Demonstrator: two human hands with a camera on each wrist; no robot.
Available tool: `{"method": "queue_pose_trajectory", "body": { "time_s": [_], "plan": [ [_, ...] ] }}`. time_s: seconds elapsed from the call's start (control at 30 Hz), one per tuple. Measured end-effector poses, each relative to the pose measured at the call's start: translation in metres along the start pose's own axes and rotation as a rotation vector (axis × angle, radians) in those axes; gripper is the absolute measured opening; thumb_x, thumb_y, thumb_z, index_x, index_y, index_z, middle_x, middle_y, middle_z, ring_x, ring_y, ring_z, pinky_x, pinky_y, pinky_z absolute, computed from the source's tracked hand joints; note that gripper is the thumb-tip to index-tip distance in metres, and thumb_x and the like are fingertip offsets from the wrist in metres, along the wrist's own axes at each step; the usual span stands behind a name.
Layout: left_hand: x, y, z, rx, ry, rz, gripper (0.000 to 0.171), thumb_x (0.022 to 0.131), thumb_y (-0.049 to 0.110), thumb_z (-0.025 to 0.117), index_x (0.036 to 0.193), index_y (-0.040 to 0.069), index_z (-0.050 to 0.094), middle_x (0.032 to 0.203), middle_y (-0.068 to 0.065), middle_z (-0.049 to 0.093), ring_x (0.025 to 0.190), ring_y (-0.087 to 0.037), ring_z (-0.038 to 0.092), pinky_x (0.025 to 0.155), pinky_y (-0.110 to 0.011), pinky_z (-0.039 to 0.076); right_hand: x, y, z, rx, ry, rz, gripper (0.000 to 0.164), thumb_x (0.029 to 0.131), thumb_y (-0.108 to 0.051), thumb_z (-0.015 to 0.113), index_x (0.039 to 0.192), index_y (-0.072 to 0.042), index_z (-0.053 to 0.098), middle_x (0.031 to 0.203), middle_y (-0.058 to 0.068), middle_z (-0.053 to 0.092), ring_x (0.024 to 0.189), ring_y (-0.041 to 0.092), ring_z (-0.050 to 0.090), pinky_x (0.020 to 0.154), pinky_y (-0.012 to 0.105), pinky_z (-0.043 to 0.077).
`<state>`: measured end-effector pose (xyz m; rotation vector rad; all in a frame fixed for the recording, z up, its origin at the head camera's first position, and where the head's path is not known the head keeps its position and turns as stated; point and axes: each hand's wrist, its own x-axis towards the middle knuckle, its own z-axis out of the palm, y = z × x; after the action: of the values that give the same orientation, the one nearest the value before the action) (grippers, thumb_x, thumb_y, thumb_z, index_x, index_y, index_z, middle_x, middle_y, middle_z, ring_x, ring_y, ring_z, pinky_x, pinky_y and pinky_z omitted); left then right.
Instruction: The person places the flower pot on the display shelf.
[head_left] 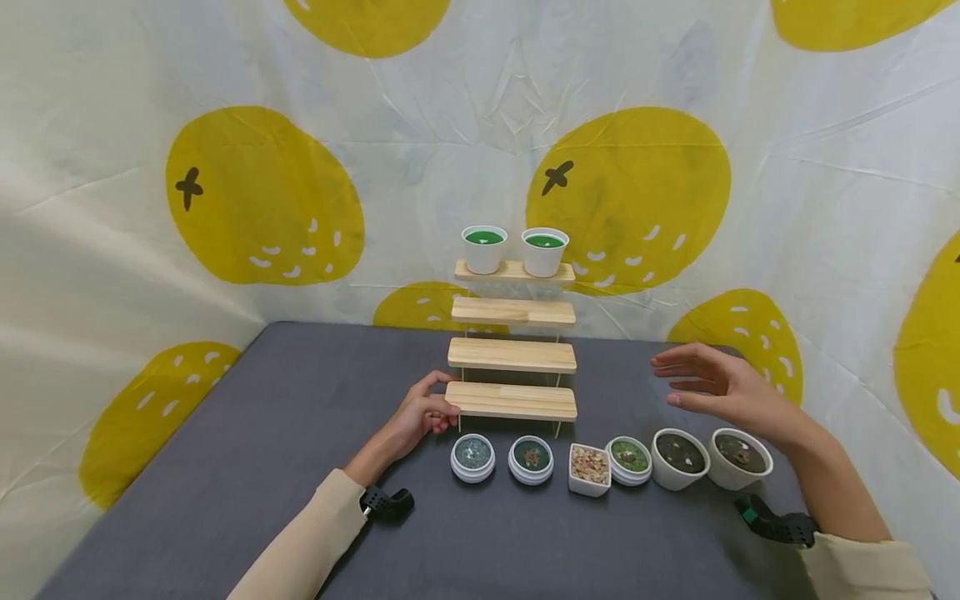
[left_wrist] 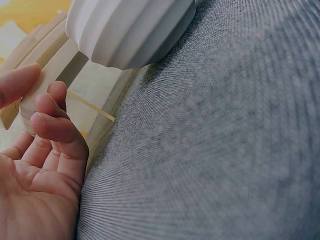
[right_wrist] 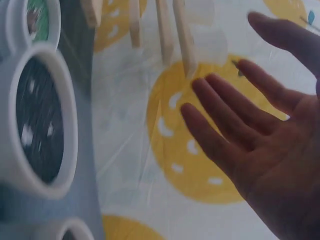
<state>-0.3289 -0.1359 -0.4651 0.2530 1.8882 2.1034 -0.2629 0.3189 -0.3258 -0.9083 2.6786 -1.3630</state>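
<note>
A stepped wooden display stand point(head_left: 512, 356) with several shelves stands at the table's middle. My left hand point(head_left: 417, 412) grips the left end of its lowest shelf point(head_left: 517, 402), with the thumb point(left_wrist: 20, 85) at the board and the other fingers curled below. Two white cups filled with green, the left cup point(head_left: 483, 258) and the right cup point(head_left: 542, 260), sit on the top shelf. My right hand point(head_left: 723, 387) hovers with nothing in it, fingers loosely extended, above two white cups with dark contents, the inner cup point(head_left: 678, 471) and the outer cup point(head_left: 738, 469).
In front of the stand are a round white pot with a grey-green top point(head_left: 472, 467), another with a dark green top point(head_left: 530, 468), a square dish of coloured bits point(head_left: 589, 481) and a round green-topped pot point(head_left: 630, 468). A fruit-patterned curtain point(head_left: 450, 100) surrounds the grey table point(head_left: 300, 400).
</note>
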Motion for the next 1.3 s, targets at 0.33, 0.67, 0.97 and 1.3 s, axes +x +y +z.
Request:
{"method": "queue_pose_trajectory", "body": {
  "time_s": [0.33, 0.67, 0.97, 1.3],
  "plan": [
    [0.001, -0.001, -0.001, -0.005, 0.007, -0.012, 0.048, 0.085, 0.002, 0.066, 0.128, 0.009, 0.043, 0.069, -0.004, 0.065, 0.054, -0.010, 0.053, 0.049, -0.022, 0.041, -0.014, 0.035, -0.020, -0.049, -0.097, 0.080, 0.048, 0.095, -0.005, 0.071, 0.140, -0.006, 0.054, 0.132, -0.021, 0.062, 0.118, -0.005, 0.062, 0.086, 0.023, 0.058],
    [0.000, -0.001, -0.004, 0.005, 0.019, -0.020, 0.050, 0.085, 0.002, 0.066, 0.130, 0.010, 0.045, 0.068, -0.004, 0.065, 0.053, -0.011, 0.053, 0.049, -0.023, 0.042, -0.035, 0.066, -0.045, 0.048, -0.299, 0.264, 0.058, 0.096, -0.008, 0.069, 0.149, -0.009, 0.045, 0.137, -0.030, 0.055, 0.124, -0.015, 0.052, 0.087, 0.023, 0.055],
    [-0.001, -0.001, -0.003, 0.012, 0.014, -0.024, 0.053, 0.086, 0.004, 0.067, 0.134, 0.009, 0.044, 0.070, -0.003, 0.066, 0.054, -0.010, 0.054, 0.050, -0.022, 0.043, -0.041, 0.082, -0.052, 0.027, -0.476, 0.412, 0.069, 0.092, -0.015, 0.073, 0.150, 0.003, 0.040, 0.154, 0.031, 0.042, 0.138, 0.028, 0.051, 0.085, 0.027, 0.054],
    [-0.001, 0.000, -0.001, 0.017, 0.018, -0.018, 0.053, 0.086, 0.004, 0.067, 0.134, 0.010, 0.044, 0.070, -0.003, 0.066, 0.054, -0.011, 0.054, 0.050, -0.022, 0.043, -0.040, 0.078, -0.046, 0.011, -0.516, 0.522, 0.073, 0.090, -0.019, 0.077, 0.148, 0.005, 0.040, 0.153, 0.049, 0.023, 0.122, 0.033, 0.049, 0.072, 0.037, 0.054]
  ]
}}
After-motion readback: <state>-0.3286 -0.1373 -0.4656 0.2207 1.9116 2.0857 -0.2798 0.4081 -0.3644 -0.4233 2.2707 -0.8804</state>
